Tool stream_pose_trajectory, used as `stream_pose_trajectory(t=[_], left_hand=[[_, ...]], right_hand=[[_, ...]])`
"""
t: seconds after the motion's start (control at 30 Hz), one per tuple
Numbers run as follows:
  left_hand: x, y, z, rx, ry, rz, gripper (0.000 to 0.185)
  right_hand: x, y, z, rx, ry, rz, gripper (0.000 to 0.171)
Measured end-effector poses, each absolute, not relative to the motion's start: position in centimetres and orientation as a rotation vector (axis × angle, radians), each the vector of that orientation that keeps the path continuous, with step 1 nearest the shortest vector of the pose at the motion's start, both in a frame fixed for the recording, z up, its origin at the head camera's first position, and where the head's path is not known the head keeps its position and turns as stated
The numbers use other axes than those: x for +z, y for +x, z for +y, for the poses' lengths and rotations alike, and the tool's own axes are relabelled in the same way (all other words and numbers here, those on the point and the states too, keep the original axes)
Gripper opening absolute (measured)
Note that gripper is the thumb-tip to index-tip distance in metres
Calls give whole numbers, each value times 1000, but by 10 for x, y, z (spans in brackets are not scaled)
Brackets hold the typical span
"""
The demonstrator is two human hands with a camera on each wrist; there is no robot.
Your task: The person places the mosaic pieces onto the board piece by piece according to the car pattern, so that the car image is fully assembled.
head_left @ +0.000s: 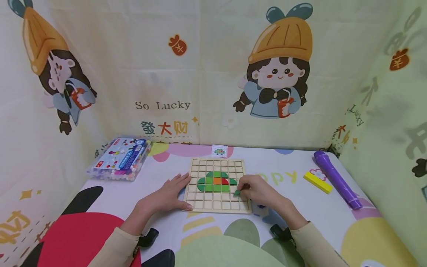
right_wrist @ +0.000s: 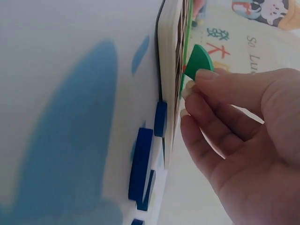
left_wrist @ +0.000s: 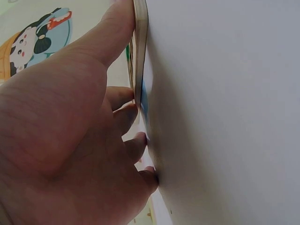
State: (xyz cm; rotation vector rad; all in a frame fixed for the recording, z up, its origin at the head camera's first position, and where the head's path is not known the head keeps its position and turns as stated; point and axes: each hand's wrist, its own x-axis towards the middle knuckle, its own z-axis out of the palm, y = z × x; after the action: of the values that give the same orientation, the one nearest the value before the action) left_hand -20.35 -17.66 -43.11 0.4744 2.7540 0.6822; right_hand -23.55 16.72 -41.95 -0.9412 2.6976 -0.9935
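A square wooden grid board [head_left: 198, 202] lies on the table with small flat pieces in its cells: several green ones [head_left: 217, 188], an orange square [head_left: 217, 181] and a red rounded piece [head_left: 225, 181]. My left hand [head_left: 166, 195] rests at the board's left edge with fingers spread, its thumb touching the near left corner. Between thumb and fingertips my right hand [head_left: 258, 189] pinches a green quarter-circle piece [right_wrist: 199, 61], held over the board's right side. In the right wrist view, blue pieces [right_wrist: 140, 164] lie on the table beside the board, mostly covered by my right hand in the head view.
Behind the board sits a small card [head_left: 219, 151] with a similar coloured picture. A clear plastic box [head_left: 120, 159] stands at the back left. On the right lie a yellow block [head_left: 317, 182] and a long purple tube [head_left: 337, 180]. Printed cloth walls enclose the table.
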Motion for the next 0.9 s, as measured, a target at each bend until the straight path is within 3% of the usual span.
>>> stream_pose_trajectory(t=[0.2, 0.6, 0.9], left_hand=[[-426, -202, -177, 667, 470, 2758, 109], [-435, -201, -170, 685, 473, 2742, 109], [-433, -203, -173, 678, 445, 2762, 109]], right_hand=[[-421, -242, 158, -915, -935, 2741, 17], [-413, -253, 155, -757, -909, 2682, 29], [-409, -253, 149, -808, -865, 2704, 21]])
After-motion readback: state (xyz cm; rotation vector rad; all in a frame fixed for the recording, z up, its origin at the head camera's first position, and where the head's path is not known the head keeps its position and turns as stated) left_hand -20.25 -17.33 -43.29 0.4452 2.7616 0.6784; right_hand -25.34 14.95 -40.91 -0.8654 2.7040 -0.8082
